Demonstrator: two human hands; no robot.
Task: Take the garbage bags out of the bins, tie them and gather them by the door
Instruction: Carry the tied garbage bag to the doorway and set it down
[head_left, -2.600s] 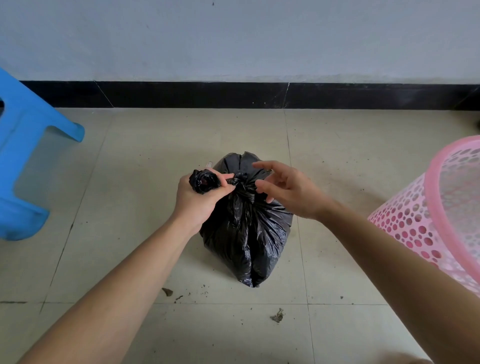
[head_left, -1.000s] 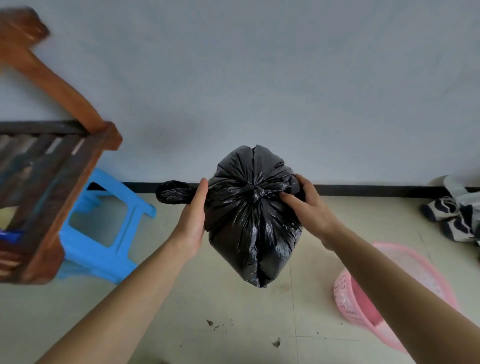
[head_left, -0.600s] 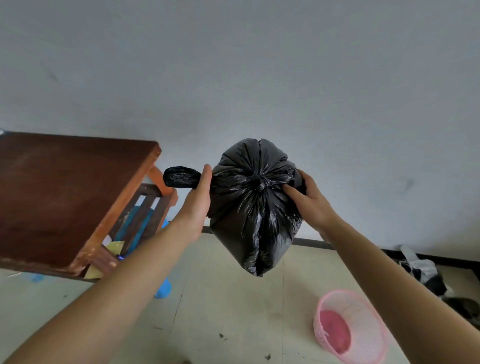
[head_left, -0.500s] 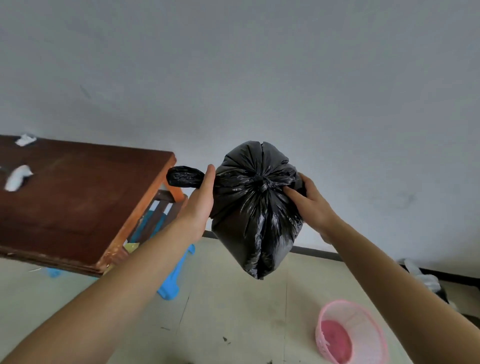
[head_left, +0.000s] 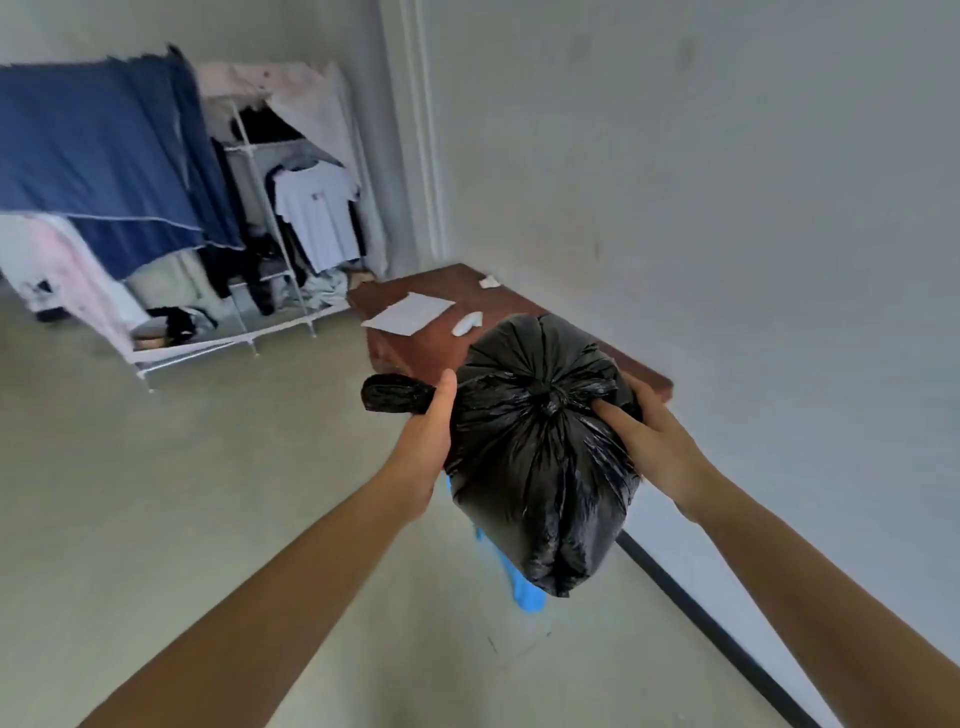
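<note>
Lifted off the floor since earlier, the tied garbage bag (head_left: 540, 457) is gripped by the left hand (head_left: 428, 441) and right hand (head_left: 649, 441), before a tabletop (head_left: 415, 343).

A knotted black bag (head_left: 540, 457) hangs in mid-air at the centre of the frame, held between both hands. The left hand (head_left: 426, 447) closes on one loose end (head_left: 395, 394) of the tie; the right hand (head_left: 652, 441) presses fingers (head_left: 610, 415) in beside the knot — its grip partly hidden. Behind the bag stands a brown table (head_left: 431, 343) carrying paper (head_left: 408, 314). Upper left, a rack (head_left: 270, 218) with clothes and a blue sheet (head_left: 98, 156). A blue stool (head_left: 519, 582) shows under the bag.
</note>
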